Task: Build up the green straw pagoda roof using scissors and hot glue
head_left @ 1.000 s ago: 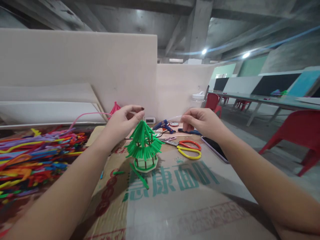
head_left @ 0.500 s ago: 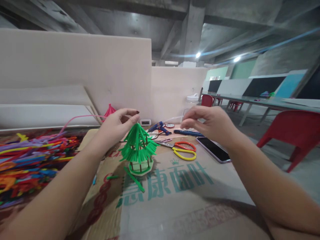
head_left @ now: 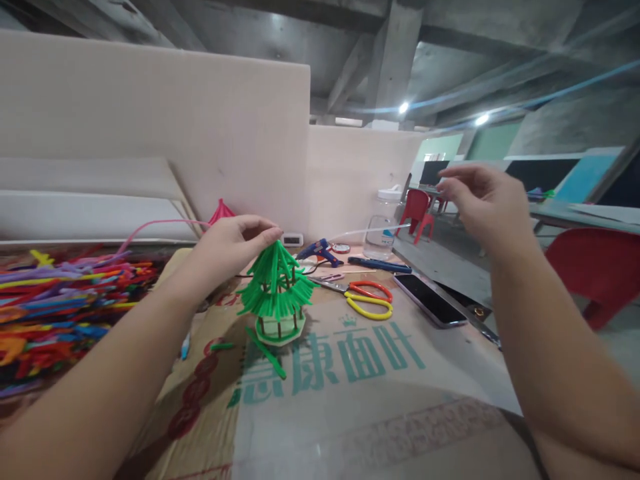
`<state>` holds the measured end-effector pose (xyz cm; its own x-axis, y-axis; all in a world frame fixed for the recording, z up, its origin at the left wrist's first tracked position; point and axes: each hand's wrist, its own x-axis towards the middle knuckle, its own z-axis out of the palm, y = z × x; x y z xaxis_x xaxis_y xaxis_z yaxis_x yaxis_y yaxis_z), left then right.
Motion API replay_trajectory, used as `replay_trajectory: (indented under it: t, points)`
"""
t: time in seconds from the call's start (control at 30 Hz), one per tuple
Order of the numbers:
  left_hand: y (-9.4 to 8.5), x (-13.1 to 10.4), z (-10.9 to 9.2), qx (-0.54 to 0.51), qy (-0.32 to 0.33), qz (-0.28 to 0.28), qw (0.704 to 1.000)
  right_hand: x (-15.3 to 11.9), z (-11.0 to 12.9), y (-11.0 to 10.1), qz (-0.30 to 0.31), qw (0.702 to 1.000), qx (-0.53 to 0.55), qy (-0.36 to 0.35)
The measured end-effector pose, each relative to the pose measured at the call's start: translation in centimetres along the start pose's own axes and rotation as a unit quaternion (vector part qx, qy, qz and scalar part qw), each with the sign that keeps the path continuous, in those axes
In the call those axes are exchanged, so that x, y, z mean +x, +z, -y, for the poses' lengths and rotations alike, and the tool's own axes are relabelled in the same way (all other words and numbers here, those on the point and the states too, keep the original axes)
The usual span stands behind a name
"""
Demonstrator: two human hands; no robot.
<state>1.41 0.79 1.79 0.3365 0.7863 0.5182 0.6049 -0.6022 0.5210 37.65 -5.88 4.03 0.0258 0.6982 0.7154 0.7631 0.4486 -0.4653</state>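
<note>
Worked in a bare concrete hall, facing a pale partition board (head_left: pixel 150 120), over a work surface spread with printed cardboard (head_left: pixel 325 407). Had the green pagoda model (head_left: pixel 273 303) upright on that cardboard, a little left of centre, with its long axis vertical from the polygonal base to the pointed roof. Pinched its peak between thumb and fingertips of the left hand (head_left: pixel 230 248), reaching in from the upper left, with the exact contact partly hidden. Held the right hand (head_left: pixel 485 200) well apart, raised in the air with thumb and fingers curled toward one another; saw nothing between those tips, and could not tell a fine pinch from a loose curl. Found the pagoda, then, down and to the left from the right hand, and directly under the fingertips of the left, much the nearer of the two. Noted several tools on the right hand's side: orange-and-yellow scissors (head_left: pixel 349 292) with blades toward the pagoda, a blue glue gun (head_left: pixel 320 250) just behind with a translucent glue stick (head_left: pixel 370 231) jutting rightward, a blue utility knife (head_left: pixel 379 265) and a phone (head_left: pixel 430 300). Had a clear plastic jar (head_left: pixel 381 233) farther back, a green pipe-cleaner strip (head_left: pixel 267 355) just in front of the base, and a heap of coloured pipe cleaners (head_left: pixel 65 307) off left, beyond the forearm.
</note>
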Motion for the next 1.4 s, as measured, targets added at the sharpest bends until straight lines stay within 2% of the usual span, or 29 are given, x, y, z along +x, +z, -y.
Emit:
replay_trajectory:
  t: [0.13, 0.27, 0.37, 0.5, 0.6, 0.73, 0.87, 1.1, 1.3, 1.4]
  points:
    - [0.2, -0.2, -0.4, 0.010, 0.003, -0.004, 1.000, -1.5, 0.2, 4.8, 0.047, 0.999, 0.008, 0.004]
    - [0.3, -0.2, -0.1, -0.020, 0.018, -0.014, 1.000, -3.1, 1.3, 11.2, 0.122, 0.992, 0.022, -0.009]
    - [0.4, 0.0, 0.4, -0.051, 0.020, -0.009, 0.998, -5.3, 1.5, 15.8, 0.175, 0.983, 0.043, -0.021]
    - [0.7, 0.0, 0.8, -0.071, 0.021, 0.000, 0.997, -8.0, 0.1, 19.5, 0.200, 0.978, 0.050, -0.005]
    - [0.7, 0.0, 0.7, -0.079, 0.025, 0.009, 0.996, -9.0, -0.9, 20.4, 0.224, 0.974, 0.038, -0.012]
    - [0.0, -0.1, 0.8, -0.080, 0.013, 0.034, 0.996, -9.2, -0.8, 20.4, 0.249, 0.967, 0.013, -0.048]
    - [-0.5, -0.1, 1.2, -0.081, 0.005, 0.051, 0.995, -9.2, -0.6, 20.4, 0.255, 0.964, -0.010, -0.075]
    - [-0.2, 0.1, 1.8, -0.077, 0.016, 0.052, 0.996, -9.3, -0.9, 20.5, 0.263, 0.960, -0.020, -0.096]
    - [-1.7, 0.1, 2.0, -0.091, 0.007, 0.088, 0.992, -9.3, -0.8, 20.5, 0.268, 0.957, -0.018, -0.105]
    - [-1.8, 0.1, 2.1, -0.098, -0.009, 0.093, 0.991, -9.2, -0.8, 20.4, 0.270, 0.956, -0.017, -0.109]
